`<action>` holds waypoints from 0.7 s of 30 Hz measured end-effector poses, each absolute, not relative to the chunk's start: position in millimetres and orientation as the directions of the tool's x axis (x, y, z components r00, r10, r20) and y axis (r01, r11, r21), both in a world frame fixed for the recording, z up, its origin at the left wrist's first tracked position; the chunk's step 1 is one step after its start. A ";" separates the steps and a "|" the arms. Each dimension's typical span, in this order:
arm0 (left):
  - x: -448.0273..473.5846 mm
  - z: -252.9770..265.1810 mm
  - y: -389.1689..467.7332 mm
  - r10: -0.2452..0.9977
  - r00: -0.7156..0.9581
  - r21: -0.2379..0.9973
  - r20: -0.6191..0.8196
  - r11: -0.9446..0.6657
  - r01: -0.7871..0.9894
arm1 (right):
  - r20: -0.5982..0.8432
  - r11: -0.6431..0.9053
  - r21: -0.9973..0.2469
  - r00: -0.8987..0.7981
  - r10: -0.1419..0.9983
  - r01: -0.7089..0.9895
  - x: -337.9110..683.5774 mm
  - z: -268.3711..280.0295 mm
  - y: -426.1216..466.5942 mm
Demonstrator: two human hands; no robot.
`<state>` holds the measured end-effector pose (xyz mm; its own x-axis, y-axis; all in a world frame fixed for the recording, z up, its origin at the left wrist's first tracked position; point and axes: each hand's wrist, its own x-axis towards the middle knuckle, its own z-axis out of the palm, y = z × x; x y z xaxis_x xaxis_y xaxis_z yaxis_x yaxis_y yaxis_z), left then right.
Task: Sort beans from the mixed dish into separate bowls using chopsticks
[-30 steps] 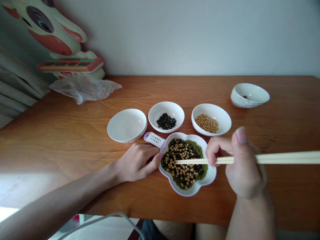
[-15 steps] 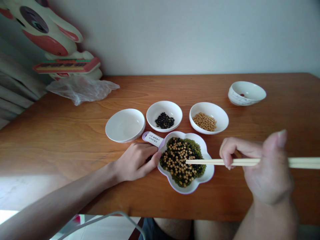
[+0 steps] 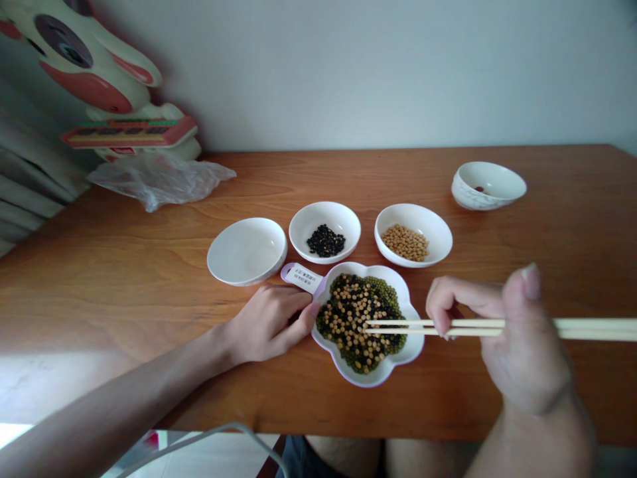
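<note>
My left hand [image 3: 273,322] grips the left rim of a flower-shaped dish [image 3: 415,337], white with a lilac edge and a labelled handle. Mixed beans [image 3: 355,318] fill the dish: yellow, black and green ones. In my right hand [image 3: 512,338] is a pair of chopsticks [image 3: 468,328], their tips slightly apart among the beans near the dish's middle. Behind the dish stand three white bowls: a bare one [image 3: 247,252] at left, one with black beans [image 3: 326,240] in the centre, and one with yellow soybeans [image 3: 405,243] at right.
A patterned bowl [image 3: 470,192] with something small and reddish inside stands at the back right. At the back left lie a clear plastic bag [image 3: 162,182] and a cow-shaped toy keyboard [image 3: 129,133]. A grey cable [image 3: 199,435] hangs below the table's front edge.
The chopstick tips have parted, having been together before. My right hand has shifted slightly left. My left hand stays on the dish's rim.
</note>
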<state>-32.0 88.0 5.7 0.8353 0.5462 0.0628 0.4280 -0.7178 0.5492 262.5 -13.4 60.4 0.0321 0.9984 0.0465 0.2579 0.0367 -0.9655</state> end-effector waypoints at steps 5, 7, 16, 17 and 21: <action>-31.8 6.1 88.2 0.546 0.836 0.549 0.054 -0.716 0.432 | 0.035 0.027 -0.966 0.027 0.999 0.258 262.2 57.8 -12.5; -32.3 6.1 88.1 0.547 0.836 0.550 0.051 -0.714 0.433 | 0.041 0.031 -0.964 0.034 0.999 0.263 262.8 57.4 -12.7; -33.2 4.1 88.8 0.548 0.835 0.553 0.054 -0.713 0.432 | 0.040 0.029 -0.969 0.041 0.998 0.244 262.1 59.8 -13.7; -33.1 4.0 88.8 0.548 0.835 0.551 0.055 -0.714 0.432 | 0.032 0.023 -0.971 0.034 0.999 0.239 261.8 60.0 -13.7; -32.9 4.4 88.8 0.550 0.833 0.547 0.059 -0.716 0.434 | 0.029 0.028 -0.973 0.003 1.000 0.229 260.9 60.8 -13.7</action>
